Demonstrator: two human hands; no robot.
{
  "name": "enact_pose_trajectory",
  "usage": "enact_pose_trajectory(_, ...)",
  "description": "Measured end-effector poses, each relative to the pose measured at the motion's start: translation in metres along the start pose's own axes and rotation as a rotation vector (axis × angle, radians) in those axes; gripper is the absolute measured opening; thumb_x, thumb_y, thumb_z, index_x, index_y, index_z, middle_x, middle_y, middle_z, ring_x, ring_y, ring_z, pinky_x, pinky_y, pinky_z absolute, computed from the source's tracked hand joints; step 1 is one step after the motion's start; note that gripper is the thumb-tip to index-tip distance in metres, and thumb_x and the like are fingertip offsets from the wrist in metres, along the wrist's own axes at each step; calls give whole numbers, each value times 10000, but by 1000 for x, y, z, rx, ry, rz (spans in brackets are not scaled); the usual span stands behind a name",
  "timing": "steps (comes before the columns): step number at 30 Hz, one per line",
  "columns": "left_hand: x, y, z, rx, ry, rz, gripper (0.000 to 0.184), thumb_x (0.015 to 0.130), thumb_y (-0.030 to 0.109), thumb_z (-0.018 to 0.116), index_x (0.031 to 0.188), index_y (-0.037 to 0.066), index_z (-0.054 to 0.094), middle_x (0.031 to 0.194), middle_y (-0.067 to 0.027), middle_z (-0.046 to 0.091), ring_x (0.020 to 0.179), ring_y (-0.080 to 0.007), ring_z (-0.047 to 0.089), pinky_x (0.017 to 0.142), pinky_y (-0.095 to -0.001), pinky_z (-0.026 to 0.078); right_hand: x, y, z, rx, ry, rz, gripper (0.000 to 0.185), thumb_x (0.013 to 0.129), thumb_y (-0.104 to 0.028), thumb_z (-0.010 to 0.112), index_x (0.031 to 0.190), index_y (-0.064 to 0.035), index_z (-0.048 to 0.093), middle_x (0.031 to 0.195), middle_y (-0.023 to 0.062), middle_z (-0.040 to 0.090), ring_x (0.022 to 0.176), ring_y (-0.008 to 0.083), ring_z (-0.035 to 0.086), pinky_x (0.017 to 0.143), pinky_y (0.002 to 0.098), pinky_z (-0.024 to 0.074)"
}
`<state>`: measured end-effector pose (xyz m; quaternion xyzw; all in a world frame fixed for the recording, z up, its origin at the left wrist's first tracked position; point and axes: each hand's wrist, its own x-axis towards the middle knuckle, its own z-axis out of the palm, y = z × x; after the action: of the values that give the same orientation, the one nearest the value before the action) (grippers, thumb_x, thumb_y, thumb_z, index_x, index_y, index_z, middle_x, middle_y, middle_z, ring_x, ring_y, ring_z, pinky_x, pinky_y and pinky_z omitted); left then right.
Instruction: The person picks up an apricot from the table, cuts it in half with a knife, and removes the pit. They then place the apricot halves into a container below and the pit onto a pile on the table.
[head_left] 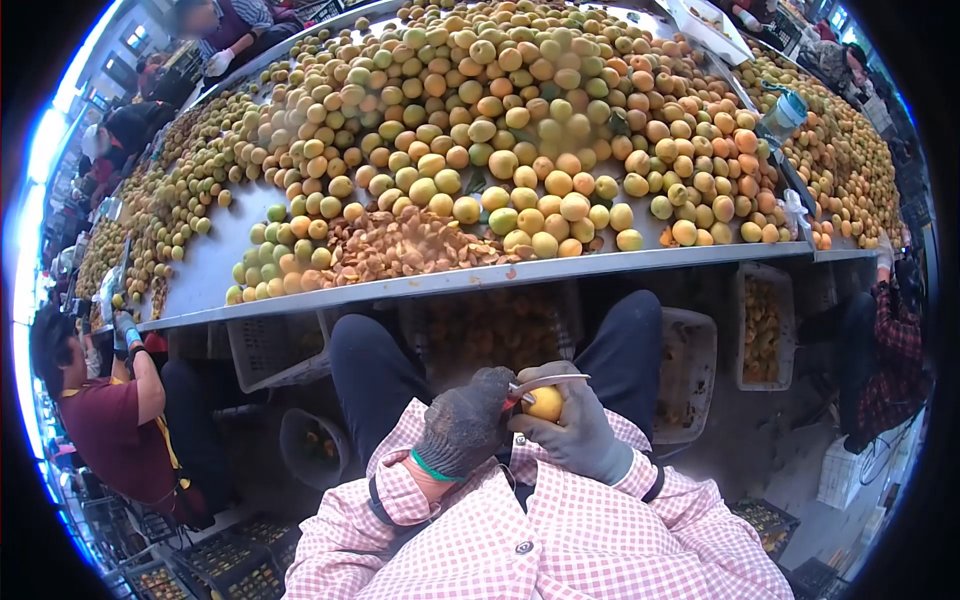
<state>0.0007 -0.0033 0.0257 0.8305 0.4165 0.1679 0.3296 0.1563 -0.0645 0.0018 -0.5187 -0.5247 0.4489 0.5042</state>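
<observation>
My left hand (465, 420), in a dark grey knit glove, is closed around the reddish handle of a small knife. The knife's curved blade (552, 382) points right, across the top of a yellow apricot (543, 404). My right hand (585, 432), in a grey coated glove, grips that apricot against the blade. Whether the blade has cut into the fruit I cannot tell. Both hands are in front of my chest, above my lap. Ahead of them, a heap of brown apricot pits (410, 246) lies near the table's edge, with many whole apricots (520, 110) piled behind it.
A metal table edge (480, 279) runs across in front of my knees. Beneath it stand a white crate (268, 350), a crate of cut fruit (765, 330) and a bucket (313, 448). A co-worker (120, 430) sits at left; another person's plaid sleeve (897, 325) shows at right.
</observation>
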Motion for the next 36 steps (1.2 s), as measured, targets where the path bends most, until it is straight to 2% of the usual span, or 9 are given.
enact_pose_trajectory(7,3,-9,17,-8,40,-12,358,746,172,681,1073,83,564,824,-161,647,734,-343,648,608,-427,507,11,-1,8,-286,144,-190,471,704,43,750,1099,-45,510,1039,82,507,896,168,556,804,281,474)
enact_pose_trajectory(10,9,-19,23,-23,-1,-10,357,756,169,672,1087,88,563,803,-161,649,737,-349,648,615,-430,508,10,3,7,-202,208,38,381,704,-61,766,1020,-72,554,1019,96,550,900,238,550,784,342,466)
enact_pose_trajectory(12,16,-25,23,6,-143,19,458,771,186,675,1192,90,521,849,-196,649,755,-363,646,618,-434,511,16,3,-7,397,4,607,377,789,-16,702,1107,-59,503,977,52,526,746,101,535,635,213,461)
enact_pose_trajectory(17,29,-33,20,-433,-221,2,637,789,200,704,1341,102,402,976,-138,650,805,-302,661,692,-388,520,20,10,-20,191,-84,408,348,805,-14,683,1095,-55,496,979,42,519,752,80,527,629,199,450)
enact_pose_trajectory(19,36,-35,22,-732,-169,51,707,790,197,720,1390,115,355,1004,-82,651,813,-287,656,743,-369,528,21,10,-25,178,-67,16,330,810,0,666,1086,-52,494,1012,48,514,793,91,532,713,207,460)
enact_pose_trajectory(21,45,-19,5,-643,-121,222,726,829,151,686,1430,121,280,898,-32,617,664,-187,605,605,-314,518,17,0,-26,337,6,157,352,805,-9,678,1102,-52,495,1047,62,516,848,123,560,789,238,477)
enact_pose_trajectory(22,46,-1,-25,-1172,-380,-402,700,840,127,669,1425,112,286,789,-19,570,519,-118,519,452,-240,437,20,-1,-30,551,134,292,373,800,-24,689,1118,-52,495,1058,68,523,874,148,575,809,261,493)
enact_pose_trajectory(25,39,0,-40,-1325,-154,-368,518,828,51,634,1300,77,421,823,-1,542,605,-63,493,561,-202,434,24,-3,-42,824,219,381,417,790,-49,708,1148,-49,493,1100,88,536,954,198,592,864,315,506)
enact_pose_trajectory(36,14,9,-24,-255,-11,187,289,789,173,723,1040,62,632,883,-152,662,739,-307,657,644,-340,518,25,-21,-32,848,-15,113,480,729,-99,778,1124,-62,509,1099,115,596,1062,242,600,991,402,440)
